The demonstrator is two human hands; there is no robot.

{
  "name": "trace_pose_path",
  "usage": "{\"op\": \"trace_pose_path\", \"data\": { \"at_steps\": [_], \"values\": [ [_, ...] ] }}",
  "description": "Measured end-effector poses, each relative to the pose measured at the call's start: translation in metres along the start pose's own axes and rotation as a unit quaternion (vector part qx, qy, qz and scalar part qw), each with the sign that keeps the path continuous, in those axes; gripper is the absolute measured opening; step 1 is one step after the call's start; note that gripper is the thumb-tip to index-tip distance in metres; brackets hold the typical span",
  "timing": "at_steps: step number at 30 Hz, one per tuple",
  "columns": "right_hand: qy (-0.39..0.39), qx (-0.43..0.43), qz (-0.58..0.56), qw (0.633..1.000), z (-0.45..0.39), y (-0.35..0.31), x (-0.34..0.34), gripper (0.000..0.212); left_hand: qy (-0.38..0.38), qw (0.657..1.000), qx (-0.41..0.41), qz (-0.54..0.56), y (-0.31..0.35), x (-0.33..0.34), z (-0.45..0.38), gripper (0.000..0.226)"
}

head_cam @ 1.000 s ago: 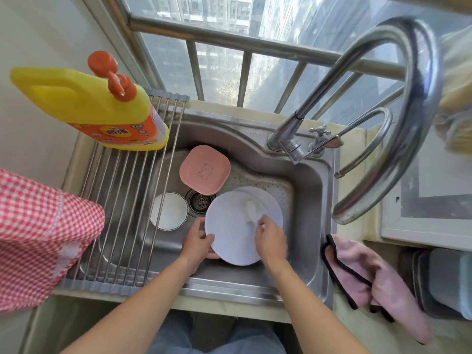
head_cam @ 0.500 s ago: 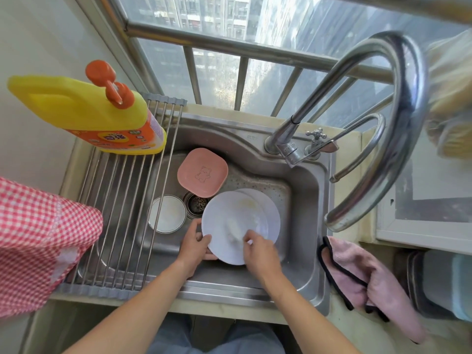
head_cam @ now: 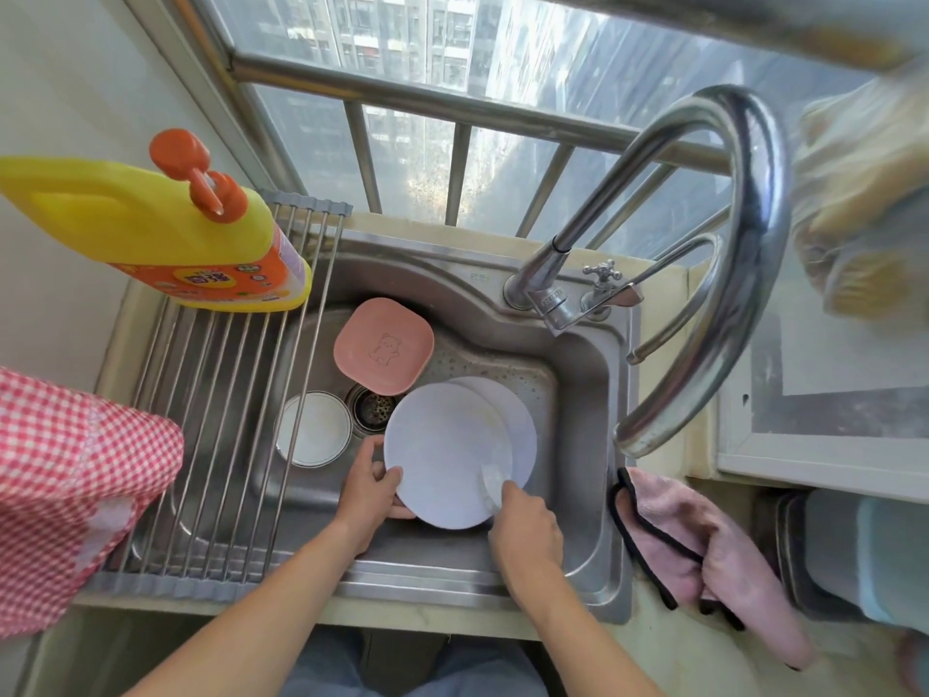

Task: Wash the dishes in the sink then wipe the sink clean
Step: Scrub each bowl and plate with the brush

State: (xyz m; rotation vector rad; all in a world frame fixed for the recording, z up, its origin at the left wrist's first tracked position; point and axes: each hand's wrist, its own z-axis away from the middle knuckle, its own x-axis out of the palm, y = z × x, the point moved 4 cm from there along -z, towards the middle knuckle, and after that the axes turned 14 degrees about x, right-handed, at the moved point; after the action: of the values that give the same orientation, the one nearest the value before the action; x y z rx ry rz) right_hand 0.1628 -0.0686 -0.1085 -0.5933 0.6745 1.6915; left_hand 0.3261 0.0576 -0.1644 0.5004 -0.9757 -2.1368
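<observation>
Now keep your left hand (head_cam: 371, 487) gripping the plate (head_cam: 445, 455) rim mid-frame while your right hand (head_cam: 523, 520), pinching the wipe (head_cam: 491, 482), scrubs edge to edge

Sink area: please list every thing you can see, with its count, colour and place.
plates: two, white, overlapping in the sink
square dish: one, pink, back of sink
bowl: one, white, under the rack
rack: one, metal, over sink's left
soap bottle: one, yellow, on rack
cloth: one, pink, right of sink
taps: two, metal, behind sink
checked cloth: one, red-white, far left
left hand: holds top plate's edge
right hand: rubs plate with a pale wipe
</observation>
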Motion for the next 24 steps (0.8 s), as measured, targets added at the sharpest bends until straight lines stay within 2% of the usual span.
{"op": "trace_pose_path", "data": {
  "at_steps": [3, 8, 15, 21, 24],
  "values": [
    [-0.005, 0.010, -0.008, 1.000, 0.001, -0.002, -0.005, 0.028, -0.002, 1.000, -0.002, -0.005, -0.001, 0.000, -0.001, 0.037],
    [0.016, 0.022, -0.092, 0.995, -0.031, -0.022, -0.022, 0.028, -0.003, 1.000, -0.005, 0.004, -0.005, 0.000, -0.003, 0.039],
    [-0.117, 0.025, -0.082, 0.989, 0.027, -0.017, 0.018, 0.028, -0.012, 1.000, -0.006, 0.001, -0.002, 0.001, 0.000, 0.044],
    [-0.035, 0.063, -0.128, 0.989, -0.022, -0.031, -0.016, 0.033, -0.017, 1.000, -0.007, 0.016, -0.003, 0.002, -0.001, 0.040],
    [-0.072, 0.052, -0.100, 0.991, -0.016, -0.041, -0.017, 0.031, -0.012, 1.000, -0.006, 0.015, -0.002, 0.001, -0.001, 0.038]
  ]
}}
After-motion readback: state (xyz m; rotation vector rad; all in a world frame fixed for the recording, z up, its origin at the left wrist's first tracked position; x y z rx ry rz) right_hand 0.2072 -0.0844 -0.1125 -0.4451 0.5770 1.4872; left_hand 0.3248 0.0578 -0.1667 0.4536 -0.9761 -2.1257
